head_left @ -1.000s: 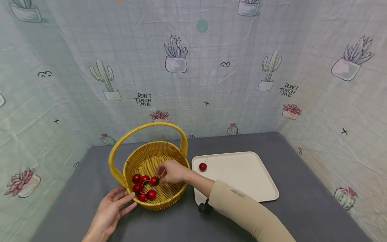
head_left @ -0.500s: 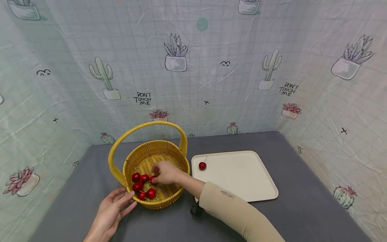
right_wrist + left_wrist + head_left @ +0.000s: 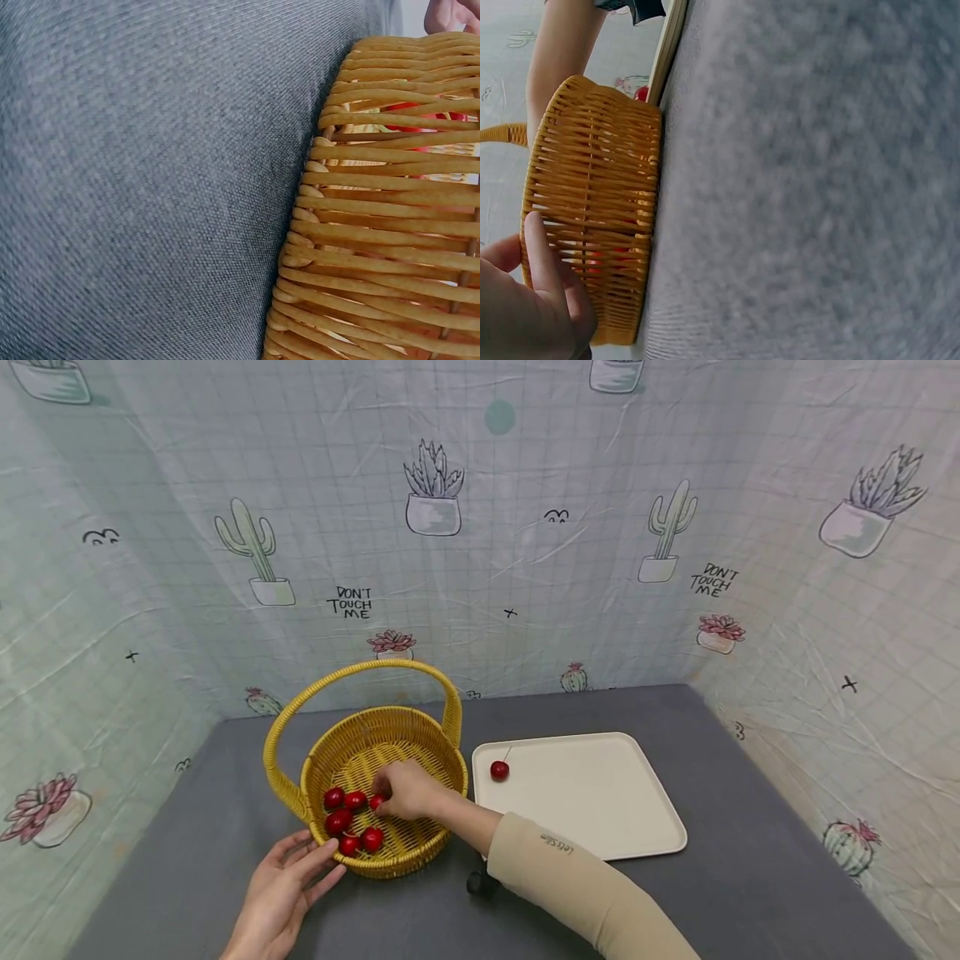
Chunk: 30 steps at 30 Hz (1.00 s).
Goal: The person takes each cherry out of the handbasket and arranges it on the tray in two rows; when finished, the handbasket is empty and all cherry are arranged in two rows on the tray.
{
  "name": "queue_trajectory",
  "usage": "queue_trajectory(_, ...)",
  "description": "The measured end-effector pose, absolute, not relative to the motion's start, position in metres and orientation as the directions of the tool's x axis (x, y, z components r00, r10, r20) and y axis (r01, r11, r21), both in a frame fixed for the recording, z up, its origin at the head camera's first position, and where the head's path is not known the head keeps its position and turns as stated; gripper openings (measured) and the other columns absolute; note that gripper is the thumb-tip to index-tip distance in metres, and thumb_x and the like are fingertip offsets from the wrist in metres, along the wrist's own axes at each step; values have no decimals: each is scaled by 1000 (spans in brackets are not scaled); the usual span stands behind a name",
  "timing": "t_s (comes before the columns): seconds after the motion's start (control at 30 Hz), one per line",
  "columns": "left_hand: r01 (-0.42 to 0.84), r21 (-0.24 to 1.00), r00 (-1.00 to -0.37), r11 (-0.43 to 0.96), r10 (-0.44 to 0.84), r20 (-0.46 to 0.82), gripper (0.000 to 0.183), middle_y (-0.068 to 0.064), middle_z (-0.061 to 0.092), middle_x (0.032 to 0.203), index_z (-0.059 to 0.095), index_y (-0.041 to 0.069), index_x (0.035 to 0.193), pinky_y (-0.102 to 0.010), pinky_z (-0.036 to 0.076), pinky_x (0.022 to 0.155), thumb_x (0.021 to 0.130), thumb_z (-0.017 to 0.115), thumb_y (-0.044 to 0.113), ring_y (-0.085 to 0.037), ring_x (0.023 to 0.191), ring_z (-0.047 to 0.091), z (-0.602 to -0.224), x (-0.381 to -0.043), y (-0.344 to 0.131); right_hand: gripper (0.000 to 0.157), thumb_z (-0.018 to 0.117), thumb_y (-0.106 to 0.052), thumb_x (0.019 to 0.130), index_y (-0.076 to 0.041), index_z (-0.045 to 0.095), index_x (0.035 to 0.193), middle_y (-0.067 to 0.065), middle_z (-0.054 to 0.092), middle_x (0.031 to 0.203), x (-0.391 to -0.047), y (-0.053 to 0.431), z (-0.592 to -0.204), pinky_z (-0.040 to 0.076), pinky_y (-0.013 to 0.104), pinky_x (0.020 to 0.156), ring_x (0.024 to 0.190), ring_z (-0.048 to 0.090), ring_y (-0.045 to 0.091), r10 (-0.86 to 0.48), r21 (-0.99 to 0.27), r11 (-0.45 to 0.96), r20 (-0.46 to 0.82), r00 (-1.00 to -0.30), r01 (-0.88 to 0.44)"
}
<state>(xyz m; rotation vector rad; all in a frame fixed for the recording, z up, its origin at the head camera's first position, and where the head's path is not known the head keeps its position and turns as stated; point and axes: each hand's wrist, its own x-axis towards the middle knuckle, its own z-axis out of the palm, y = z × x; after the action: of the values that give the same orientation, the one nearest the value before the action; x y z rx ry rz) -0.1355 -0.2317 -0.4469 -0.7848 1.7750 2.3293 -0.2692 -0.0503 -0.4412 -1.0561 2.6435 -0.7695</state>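
Observation:
In the head view, a yellow wicker basket (image 3: 408,860) with a tall arched handle holds several red cherries (image 3: 339,822) near its left side. My right hand (image 3: 408,792) reaches inside and pinches one cherry (image 3: 377,802) between thumb and fingers, which partly cover it. My left hand (image 3: 281,885) holds the basket's front-left rim, one fingertip over the edge; the left wrist view shows fingers (image 3: 544,262) against the woven outer wall. In the right wrist view, the basket wall (image 3: 390,202) fills the right side and hides the right hand's fingertips.
Right of the basket lies a cream rectangular tray (image 3: 592,802) with a single stemmed cherry (image 3: 499,770) at its left end. A black object (image 3: 480,883) sits at the right wrist, by the sleeve. Grey cloth covers the table (image 3: 720,793); a patterned curtain (image 3: 510,552) surrounds it.
My right hand has moved slightly left and down to a cherry in the basket, and its fingers have closed on it. The left hand stays on the rim.

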Motion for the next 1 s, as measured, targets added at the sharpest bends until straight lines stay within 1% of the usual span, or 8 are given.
queue_trajectory(0.13,-381,869,-858,-316,-228,-460,49,-2,49,106,33,17,126,-39,60,96,98,73,11,-14,94,66,-447,-135,-230,18,81,-12,91,-8,75,107,-2,72,95,-270,-47,-441,52,15,73,83,61,5,-685,-555,593,34,-728,-584)
queue_trajectory(0.33,-371,874,-861,-314,-236,-451,49,-2,54,103,32,18,125,-39,61,95,98,73,10,-17,95,68,-447,-134,-229,19,81,-11,90,-9,75,109,-4,72,98,-268,-34,-434,53,15,76,89,64,5,-679,-614,571,20,-734,-545)
queue_trajectory(0.43,-371,875,-860,-311,-240,-450,49,-3,54,105,32,18,125,-38,60,95,98,72,9,-16,95,68,-446,-134,-229,19,80,-11,92,-11,75,110,-5,73,101,-267,-30,-428,53,16,78,94,65,7,-682,-648,554,8,-732,-523)
queue_trajectory(0.57,-371,874,-859,-315,-242,-452,49,-4,51,108,33,18,126,-38,60,96,98,72,10,-15,94,67,-445,-133,-229,22,78,-8,92,-9,75,114,-2,73,105,-265,-25,-422,54,16,79,99,67,11,-692,-678,523,18,-722,-517)
queue_trajectory(0.67,-371,872,-856,-318,-247,-454,50,-4,50,111,33,18,126,-38,60,95,98,73,10,-15,94,68,-445,-133,-229,24,77,-6,92,-8,75,116,-3,73,107,-262,-20,-420,54,14,79,99,67,9,-699,-688,500,37,-714,-525)
queue_trajectory(0.83,-367,875,-854,-315,-259,-452,53,-6,50,113,33,18,129,-39,61,94,97,74,11,-16,94,68,-446,-134,-228,24,76,-2,91,-9,76,114,-8,72,105,-260,-9,-417,54,13,79,96,65,5,-704,-715,458,70,-707,-528)
queue_trajectory(1.0,-353,883,-852,-311,-283,-441,54,-5,50,114,34,19,132,-38,61,94,97,74,10,-16,94,68,-446,-132,-226,24,75,-3,91,-11,76,114,-8,73,107,-257,3,-410,54,15,83,98,66,7,-712,-725,428,99,-695,-540)
